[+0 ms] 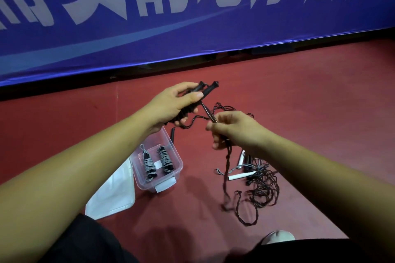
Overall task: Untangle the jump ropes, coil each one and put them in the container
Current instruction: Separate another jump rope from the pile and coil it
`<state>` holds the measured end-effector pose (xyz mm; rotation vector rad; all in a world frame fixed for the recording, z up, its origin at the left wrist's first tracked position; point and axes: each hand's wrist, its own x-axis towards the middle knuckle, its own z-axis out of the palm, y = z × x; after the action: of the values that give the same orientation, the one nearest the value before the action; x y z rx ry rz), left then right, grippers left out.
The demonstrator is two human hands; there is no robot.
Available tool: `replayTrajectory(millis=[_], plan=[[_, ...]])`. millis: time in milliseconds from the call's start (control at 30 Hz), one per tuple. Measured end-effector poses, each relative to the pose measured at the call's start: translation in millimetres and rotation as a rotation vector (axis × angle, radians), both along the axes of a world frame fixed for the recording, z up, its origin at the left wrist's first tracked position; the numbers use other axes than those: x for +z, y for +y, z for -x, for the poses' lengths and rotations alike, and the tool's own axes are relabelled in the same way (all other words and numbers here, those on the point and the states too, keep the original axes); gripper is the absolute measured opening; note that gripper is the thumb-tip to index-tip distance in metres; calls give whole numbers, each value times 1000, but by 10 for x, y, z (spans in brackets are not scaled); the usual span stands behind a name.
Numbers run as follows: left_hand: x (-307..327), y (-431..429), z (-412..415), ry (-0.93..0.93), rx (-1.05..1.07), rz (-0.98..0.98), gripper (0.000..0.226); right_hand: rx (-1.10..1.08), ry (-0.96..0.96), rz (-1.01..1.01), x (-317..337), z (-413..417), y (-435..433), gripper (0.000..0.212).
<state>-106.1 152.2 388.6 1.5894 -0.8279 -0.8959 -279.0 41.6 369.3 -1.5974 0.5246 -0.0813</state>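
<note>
My left hand (173, 104) grips a pair of black jump-rope handles (208, 88) held together above the floor. A thin dark rope (226, 168) runs from them to my right hand (232, 130), which pinches it and lets it hang to the floor. A tangle of dark ropes (260, 188) with black and white handles (239, 175) lies on the floor at the right. A clear plastic container (171, 179) below my left hand holds two coiled ropes (148, 165) wrapped in grey cord.
The container's white lid (113, 194) lies on the red floor to its left. A blue banner with white lettering (192, 17) stands along the back. My dark-clothed knees fill the bottom, and a shoe tip (277, 236) shows at lower right.
</note>
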Motion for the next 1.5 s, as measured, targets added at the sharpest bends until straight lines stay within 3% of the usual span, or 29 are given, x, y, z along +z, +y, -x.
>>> replayTrajectory(millis=[133,300,433,533,667,767,900,1033,1133,1300,1400,1500], plan=[[15,46,-251,-81,120,-7,14,81,95,70,17,111,18,10],[-85,195,-425,-780,-14,-276,32,115,71,161,203,63,-38,9],[-128,147,-299,-1185,-167,-489,30,200,67,520,348,9,75,19],[-250,139,-198,-1232,-329,-535,34,227,55,748,409,-39,66,28],[-293,122,-109,-1230,-404,-515,63,129,14,798,476,-55,-17,8],[-263,152,-47,-1294,-445,-447,63,84,-5,841,518,-88,-83,8],[-243,222,9,-1196,-548,-319,50,42,-19,782,484,-94,-179,20],[-167,282,21,-930,-617,-184,33,10,-39,624,407,-56,-257,28],[-54,293,65,-683,-548,-60,15,-37,-57,520,359,-8,-316,33],[26,249,98,-387,-331,136,30,-87,-72,417,346,20,-299,23],[43,227,68,-300,-234,181,56,-69,-52,392,362,-4,-240,33],[67,195,33,-289,-172,172,50,-27,10,410,375,-7,-193,39]])
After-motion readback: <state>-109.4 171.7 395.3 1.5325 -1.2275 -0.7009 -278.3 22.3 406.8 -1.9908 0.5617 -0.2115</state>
